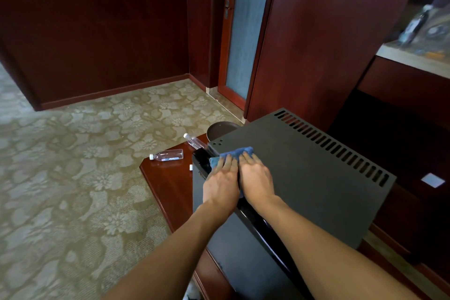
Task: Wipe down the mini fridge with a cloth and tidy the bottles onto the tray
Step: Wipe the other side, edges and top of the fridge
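Note:
A black mini fridge (304, 168) stands on a red-brown wooden platform (170, 182). A blue cloth (235, 153) lies on the fridge top near its front left corner. My left hand (220, 184) and my right hand (255, 178) press flat on the cloth side by side, fingers straight. Two clear plastic bottles lie on their sides on the platform left of the fridge: one (168, 154) nearer me, one (194, 141) farther back. A round dark tray (220, 129) sits behind the fridge's left corner, partly hidden by it.
A small white cap (191, 167) lies on the platform by the fridge. Patterned carpet (85, 165) spreads to the left. Dark wood panelling and a door with a frosted pane (246, 31) stand behind. A counter (414, 56) with bottles is at the upper right.

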Demonstrator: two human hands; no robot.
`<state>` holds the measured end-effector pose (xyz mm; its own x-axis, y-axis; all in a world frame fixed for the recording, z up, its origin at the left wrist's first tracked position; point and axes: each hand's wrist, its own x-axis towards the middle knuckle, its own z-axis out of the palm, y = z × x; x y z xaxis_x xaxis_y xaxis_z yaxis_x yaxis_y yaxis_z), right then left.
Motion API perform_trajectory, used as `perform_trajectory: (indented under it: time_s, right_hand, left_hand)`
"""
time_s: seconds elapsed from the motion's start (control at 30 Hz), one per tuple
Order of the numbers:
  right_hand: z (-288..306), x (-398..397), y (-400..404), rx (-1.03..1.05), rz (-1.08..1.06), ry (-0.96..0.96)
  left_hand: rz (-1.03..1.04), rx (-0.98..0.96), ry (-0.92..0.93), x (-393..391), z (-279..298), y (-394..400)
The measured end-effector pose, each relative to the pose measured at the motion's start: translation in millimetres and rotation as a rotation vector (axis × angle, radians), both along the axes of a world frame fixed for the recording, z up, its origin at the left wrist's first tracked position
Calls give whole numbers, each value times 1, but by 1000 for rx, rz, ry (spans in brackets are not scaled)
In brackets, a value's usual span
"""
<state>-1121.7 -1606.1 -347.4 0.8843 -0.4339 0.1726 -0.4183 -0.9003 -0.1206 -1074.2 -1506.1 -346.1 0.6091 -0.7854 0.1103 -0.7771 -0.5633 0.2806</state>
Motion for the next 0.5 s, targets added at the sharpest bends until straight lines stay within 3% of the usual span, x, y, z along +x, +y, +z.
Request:
perform_trajectory:
  time_s: [0.5]
  right_hand:
    - [-1, 88, -111, 9, -240, 25]
  left_hand:
    - [-187, 77, 7, 113, 13, -124]
